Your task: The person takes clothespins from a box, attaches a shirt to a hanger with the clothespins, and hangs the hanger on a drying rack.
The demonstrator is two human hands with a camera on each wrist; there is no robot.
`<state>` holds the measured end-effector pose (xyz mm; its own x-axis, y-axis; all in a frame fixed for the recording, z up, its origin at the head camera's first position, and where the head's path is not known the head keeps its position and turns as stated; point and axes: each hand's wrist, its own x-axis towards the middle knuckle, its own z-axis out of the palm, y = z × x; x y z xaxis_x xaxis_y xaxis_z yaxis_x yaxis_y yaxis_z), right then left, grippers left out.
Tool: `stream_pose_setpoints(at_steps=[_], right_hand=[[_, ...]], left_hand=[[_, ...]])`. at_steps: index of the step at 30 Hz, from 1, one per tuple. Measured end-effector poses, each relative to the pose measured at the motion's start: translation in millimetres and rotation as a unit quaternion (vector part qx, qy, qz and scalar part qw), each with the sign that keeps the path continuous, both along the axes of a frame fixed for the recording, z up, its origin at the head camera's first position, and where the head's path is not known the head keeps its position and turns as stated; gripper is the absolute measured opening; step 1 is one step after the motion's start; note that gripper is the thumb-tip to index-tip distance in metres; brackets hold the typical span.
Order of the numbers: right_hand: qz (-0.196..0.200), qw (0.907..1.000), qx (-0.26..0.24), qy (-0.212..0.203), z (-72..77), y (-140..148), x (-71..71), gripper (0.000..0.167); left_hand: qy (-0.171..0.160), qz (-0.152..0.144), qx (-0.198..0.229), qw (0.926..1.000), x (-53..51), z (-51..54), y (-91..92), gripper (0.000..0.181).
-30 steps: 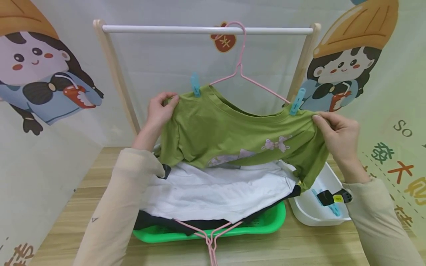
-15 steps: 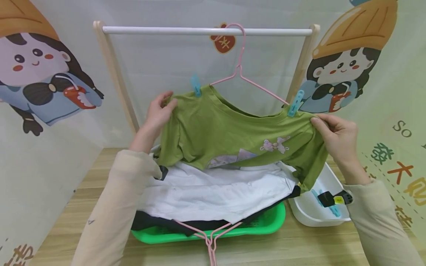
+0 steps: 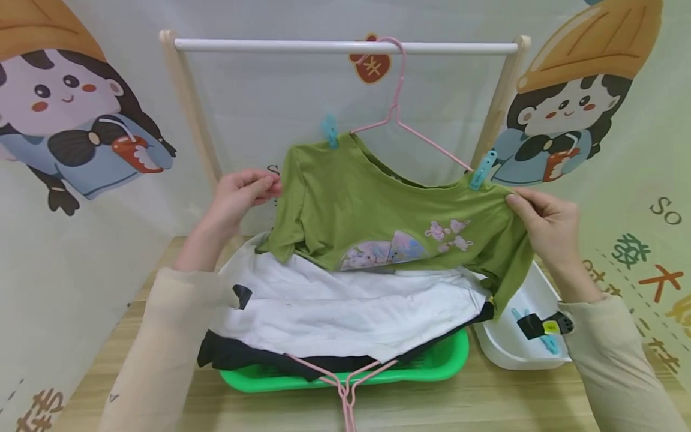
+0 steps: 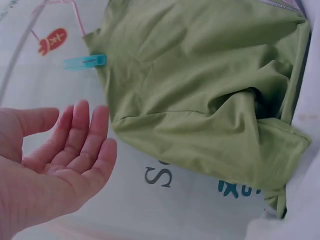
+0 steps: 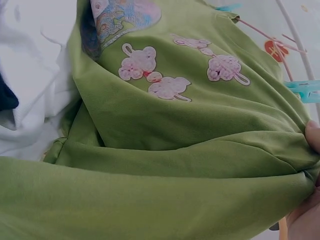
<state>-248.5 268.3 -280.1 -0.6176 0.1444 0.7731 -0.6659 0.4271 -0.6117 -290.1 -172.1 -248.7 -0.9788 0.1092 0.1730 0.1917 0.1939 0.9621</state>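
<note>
A green T-shirt (image 3: 345, 204) with pink printed pictures hangs on a pink hanger (image 3: 397, 108). One light-blue clothespin (image 3: 330, 133) sits at its left shoulder. A second clothespin (image 3: 483, 171) is at the right shoulder. My left hand (image 3: 240, 195) is just beside the left sleeve. In the left wrist view that hand (image 4: 67, 155) holds nothing, its fingers loosely bent and apart from the cloth. With thumb and fingers, my right hand (image 3: 547, 231) pinches the shirt near its right shoulder seam. Only part of the right hand (image 5: 311, 150) shows in the right wrist view.
The hanger hooks over the white rod (image 3: 270, 45) of a wooden-legged rack. Below the shirt, white clothing (image 3: 335, 312) and black cloth (image 3: 232, 351) lie over a green basket (image 3: 259, 384). More pink hangers (image 3: 345, 390) stick out in front. A white bin (image 3: 510, 360) with clothespins stands right.
My left hand has let go of the shirt's left shoulder and moved left and down. The left sleeve now hangs free. My right hand still holds its side.
</note>
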Motion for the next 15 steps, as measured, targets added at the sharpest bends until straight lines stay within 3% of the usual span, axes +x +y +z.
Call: stream_pose_setpoints(at_steps=[6, 11, 15], right_hand=[[0.011, 0.9995, -0.026, -0.009, -6.2, 4, -1.0, 0.01], [0.026, 0.9979, -0.059, -0.013, -14.7, 9, 3.3, 0.03], [0.004, 0.9945, -0.089, -0.055, -22.3, 12, 6.6, 0.044]], left_hand=[[0.006, -0.056, -0.063, 0.9964, 31.6, -10.2, -19.2, 0.028], [0.004, -0.062, -0.14, 0.9882, 54.1, -23.2, -33.5, 0.03], [0.008, -0.059, -0.189, 0.9801, 72.5, -36.6, -43.3, 0.029]])
